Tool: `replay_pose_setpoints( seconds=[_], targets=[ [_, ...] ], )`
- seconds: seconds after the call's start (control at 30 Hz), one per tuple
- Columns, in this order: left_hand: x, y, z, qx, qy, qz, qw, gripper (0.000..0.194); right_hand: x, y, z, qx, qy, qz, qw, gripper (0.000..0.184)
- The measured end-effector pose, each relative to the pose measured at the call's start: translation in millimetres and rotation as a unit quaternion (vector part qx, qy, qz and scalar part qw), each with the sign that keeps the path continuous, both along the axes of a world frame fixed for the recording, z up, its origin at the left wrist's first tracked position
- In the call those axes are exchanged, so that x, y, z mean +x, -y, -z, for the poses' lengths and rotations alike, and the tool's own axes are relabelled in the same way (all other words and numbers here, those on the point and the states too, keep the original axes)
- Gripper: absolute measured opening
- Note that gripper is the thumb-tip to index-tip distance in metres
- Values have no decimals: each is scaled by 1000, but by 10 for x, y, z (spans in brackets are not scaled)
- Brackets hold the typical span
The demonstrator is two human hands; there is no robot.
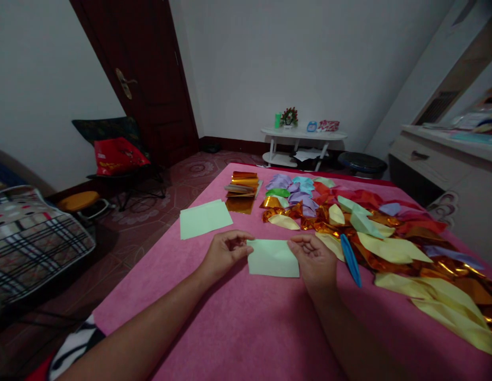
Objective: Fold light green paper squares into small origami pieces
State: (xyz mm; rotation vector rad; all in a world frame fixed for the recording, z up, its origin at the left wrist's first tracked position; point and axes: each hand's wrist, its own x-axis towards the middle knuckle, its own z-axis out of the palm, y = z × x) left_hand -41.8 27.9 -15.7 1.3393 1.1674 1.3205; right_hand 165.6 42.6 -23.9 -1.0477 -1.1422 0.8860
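Note:
A pale green sheet of paper (273, 260) is held up by its two upper corners above the pink tablecloth (238, 317). My left hand (229, 253) pinches its left corner between thumb and finger. At the opposite corner, my right hand (315, 259) grips the paper the same way. Beyond my left hand lies a stack of pale green paper (205, 218). Behind that stack sits a pile of shiny gold foil sheets (241, 191), some of them curled. Folded coloured papers (383, 247) in yellow, red, purple and gold cover the table's right side, with a blue folded paper (351, 260) close to my right hand.
A white side table (303, 131) with small items stands at the back wall. A dark round stool (362, 163) is near it, and a drawer cabinet (448, 169) stands at the right. On the left are a folding chair with a red bag (119, 156) and a plaid-covered item (35, 243).

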Motion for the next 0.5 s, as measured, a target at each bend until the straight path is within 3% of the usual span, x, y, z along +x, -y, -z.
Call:
replay_pose_setpoints(
  seconds=[0.3, 0.5],
  targets=[
    [3, 3, 30, -1, -15, -13, 1000, 18, -9, 14, -2, 12, 21, 16, 1000, 15],
    [-8, 4, -8, 53, -34, -13, 998, 12, -10, 23, -51, 6, 19, 22, 1000, 16]
  ],
)
